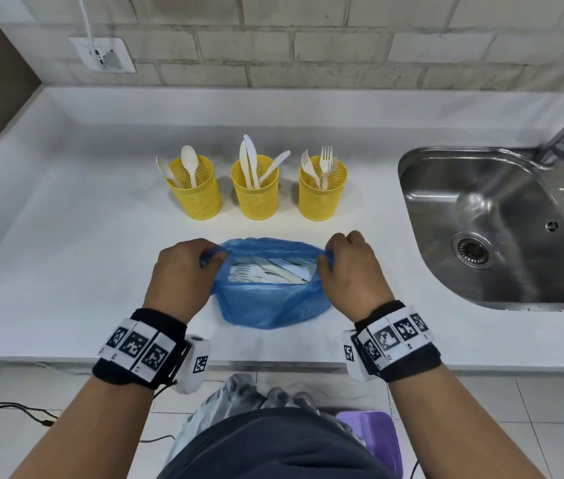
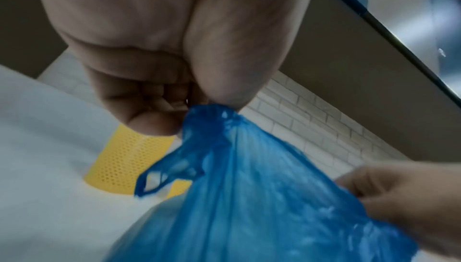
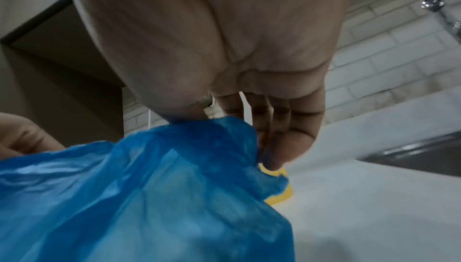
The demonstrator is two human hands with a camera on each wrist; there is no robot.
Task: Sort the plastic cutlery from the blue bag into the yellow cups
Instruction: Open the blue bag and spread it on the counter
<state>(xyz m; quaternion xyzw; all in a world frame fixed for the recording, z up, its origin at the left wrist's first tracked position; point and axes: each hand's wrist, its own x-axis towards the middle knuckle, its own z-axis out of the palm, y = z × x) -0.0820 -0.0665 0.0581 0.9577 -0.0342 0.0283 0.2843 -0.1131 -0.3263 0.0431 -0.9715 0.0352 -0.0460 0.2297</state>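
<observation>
Left hand [image 1: 183,271] and right hand [image 1: 349,267] pinching opposite rims of blue bag [image 1: 266,302], mouth stretched wide over white cutlery [image 1: 273,269], on tabletop [image 1: 66,254] before yellow cups [image 1: 256,198].

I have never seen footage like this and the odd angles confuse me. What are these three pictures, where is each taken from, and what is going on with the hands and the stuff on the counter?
There is no machine here: a person wears three cameras. The wide picture comes from a camera on the head, looking down at a white counter. The two close, blurry pictures come from cameras strapped to each wrist, looking along the hand.

On the counter stand three yellow cups: one holds spoons, one knives, one forks. A steel sink is set into the counter beside them. In front of the cups lies a blue bag with more white cutlery inside.

The left hand and right hand each pinch one side of the bag's rim and hold its mouth open. The wrist views show those pinches from below.
</observation>
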